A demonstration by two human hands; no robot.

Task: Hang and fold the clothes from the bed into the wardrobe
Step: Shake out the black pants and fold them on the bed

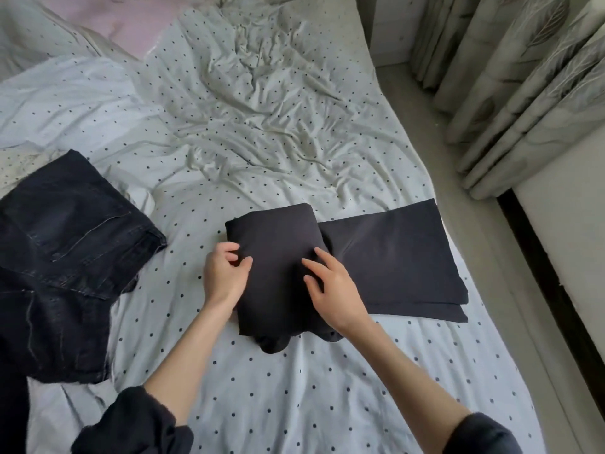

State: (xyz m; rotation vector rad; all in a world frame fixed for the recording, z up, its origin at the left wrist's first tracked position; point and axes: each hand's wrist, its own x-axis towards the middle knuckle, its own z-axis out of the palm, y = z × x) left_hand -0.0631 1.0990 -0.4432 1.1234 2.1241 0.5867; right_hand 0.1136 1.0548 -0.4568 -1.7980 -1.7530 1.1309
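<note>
One pair of dark washed-black denim jeans (65, 257) lies crumpled at the left edge of the white polka-dotted bed sheet (294, 388), well to the left of the single black folded jersey garment (281, 257) that sits near the middle of the sheet. Two hands work on that garment, both on bare forearms with dark sleeves pushed up. The left hand (222, 276) is at the garment's left edge, fingers curled with thumb and fingertips pinching a fold of the black cloth. The right hand (330, 290) rests on top of the garment towards its right side, fingers spread and fairly straight, pressing the fabric flat. To the right of the hands, the flat unfolded part of the same garment stretches out towards the right edge of the sheet, its layered hem edges showing. Farther right of the garment, beyond the bed, hang pale leaf-patterned pleated curtains (523, 93).
</note>
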